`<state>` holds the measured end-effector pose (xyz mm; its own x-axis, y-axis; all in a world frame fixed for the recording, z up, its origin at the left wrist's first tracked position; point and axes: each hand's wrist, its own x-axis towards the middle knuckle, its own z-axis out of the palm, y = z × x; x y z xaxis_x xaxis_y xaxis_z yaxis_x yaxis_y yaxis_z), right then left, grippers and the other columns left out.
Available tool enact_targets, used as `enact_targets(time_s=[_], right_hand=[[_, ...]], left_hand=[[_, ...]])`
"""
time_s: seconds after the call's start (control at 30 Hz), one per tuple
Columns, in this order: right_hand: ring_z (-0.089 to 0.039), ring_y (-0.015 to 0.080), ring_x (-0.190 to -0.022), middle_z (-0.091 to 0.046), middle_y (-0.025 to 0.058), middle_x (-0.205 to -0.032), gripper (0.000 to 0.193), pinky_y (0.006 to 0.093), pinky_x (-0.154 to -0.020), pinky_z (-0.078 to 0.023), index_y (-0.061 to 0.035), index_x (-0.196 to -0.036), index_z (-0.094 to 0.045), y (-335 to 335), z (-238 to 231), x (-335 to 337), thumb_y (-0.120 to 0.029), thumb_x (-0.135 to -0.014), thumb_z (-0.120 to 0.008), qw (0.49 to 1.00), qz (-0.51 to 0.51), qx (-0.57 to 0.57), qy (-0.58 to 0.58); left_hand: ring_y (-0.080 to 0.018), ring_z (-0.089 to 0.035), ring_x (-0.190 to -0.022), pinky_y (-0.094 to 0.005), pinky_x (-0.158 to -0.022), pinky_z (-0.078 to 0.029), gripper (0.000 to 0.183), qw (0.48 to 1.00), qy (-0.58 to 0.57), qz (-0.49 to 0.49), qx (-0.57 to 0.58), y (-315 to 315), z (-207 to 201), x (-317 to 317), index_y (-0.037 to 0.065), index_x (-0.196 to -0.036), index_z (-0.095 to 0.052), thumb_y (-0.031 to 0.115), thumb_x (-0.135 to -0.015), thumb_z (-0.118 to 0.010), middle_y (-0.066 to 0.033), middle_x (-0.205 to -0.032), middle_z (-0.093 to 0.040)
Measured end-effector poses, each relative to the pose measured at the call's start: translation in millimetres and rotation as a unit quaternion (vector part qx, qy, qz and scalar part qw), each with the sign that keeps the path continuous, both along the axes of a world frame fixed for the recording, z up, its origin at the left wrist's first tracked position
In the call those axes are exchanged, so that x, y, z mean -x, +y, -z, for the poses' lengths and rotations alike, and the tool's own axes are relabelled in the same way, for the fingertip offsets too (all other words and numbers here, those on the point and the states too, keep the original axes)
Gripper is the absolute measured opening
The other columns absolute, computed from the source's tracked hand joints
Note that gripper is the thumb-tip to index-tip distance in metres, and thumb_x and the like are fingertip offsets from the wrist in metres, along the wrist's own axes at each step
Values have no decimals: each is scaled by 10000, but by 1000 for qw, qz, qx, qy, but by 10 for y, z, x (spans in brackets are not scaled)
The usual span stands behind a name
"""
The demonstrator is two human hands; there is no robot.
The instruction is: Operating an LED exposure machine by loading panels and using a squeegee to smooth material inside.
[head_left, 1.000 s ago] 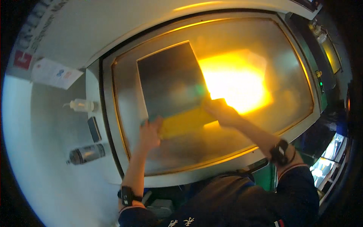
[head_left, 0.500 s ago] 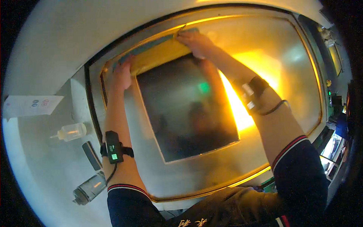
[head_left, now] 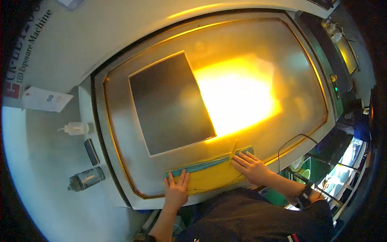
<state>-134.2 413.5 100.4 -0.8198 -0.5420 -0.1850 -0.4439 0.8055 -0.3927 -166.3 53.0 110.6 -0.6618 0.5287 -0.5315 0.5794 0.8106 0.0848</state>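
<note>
A yellow sheet with a blue-green strip along its far side lies on the near edge of a shiny metal bed. My left hand rests on its left part, fingers spread over the strip. Near the strip's right end, my right hand lies flat with fingers stretched out. A thin pale stick-like piece juts out beside the right fingertips; whether they touch it I cannot tell. Beyond the sheet lies a dark rectangular panel with a thin light border.
A raised dark rim surrounds the bed. On the left ledge are a small squeeze bottle, a dark phone-like slab and a clear bottle. A cable loops near my right arm. Bright yellow glare covers the bed's middle.
Both hands have come from the bed's far side to its near edge, along with the yellow sheet and its blue-green strip. The dark panel now shows uncovered by my arms.
</note>
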Motion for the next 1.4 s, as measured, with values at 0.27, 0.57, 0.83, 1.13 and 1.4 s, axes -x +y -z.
enact_targets(time_s=[0.27,0.57,0.83,1.13,1.4], right_hand=[[-450,284,-1279,-413,99,-1485,732,493,-1060,-358,-124,-1459,-392,217,743,3267,-85,-760,-609,979,-7,-112,171],[-426,295,-1325,-383,67,-1516,780,432,-1124,-343,-182,-1479,-369,667,654,5510,-4,-753,-593,964,63,-159,206],[-505,327,-1214,-507,88,-1393,688,487,-967,-427,-146,-1433,-413,348,854,4266,-79,-781,-624,965,29,-142,220],[-523,342,-1202,-456,138,-1412,777,543,-912,-451,-159,-1441,-387,560,-21,-132,-241,-748,-729,997,-64,-5,39],[-593,306,-1132,-634,87,-1232,640,444,-986,-449,-221,-1317,-577,1770,606,504,-298,-710,-764,964,1,266,-28]], left_hand=[[-438,-348,-1357,-614,-1096,-276,769,983,144,-99,-52,323,476,3112,186,-1488,-336,-24,-789,-578,-53,-1530,-358],[-427,-399,-1329,-603,-1076,-334,674,975,136,-129,-120,791,796,5538,184,-1450,-390,-6,-821,-540,-114,-1454,-453],[-431,-381,-1342,-566,-1120,-286,741,973,150,-142,-99,523,486,4072,176,-1448,-381,-46,-768,-569,-151,-1413,-488],[-433,-474,-1274,-526,-1100,-337,827,997,-65,-33,-13,482,-236,6,107,-1475,-350,90,-710,-664,-157,-1421,-488],[-336,-571,-1194,-400,-996,-464,857,970,-137,-194,-56,1236,-240,-278,94,-1453,-399,32,-657,-710,-179,-1318,-573]])
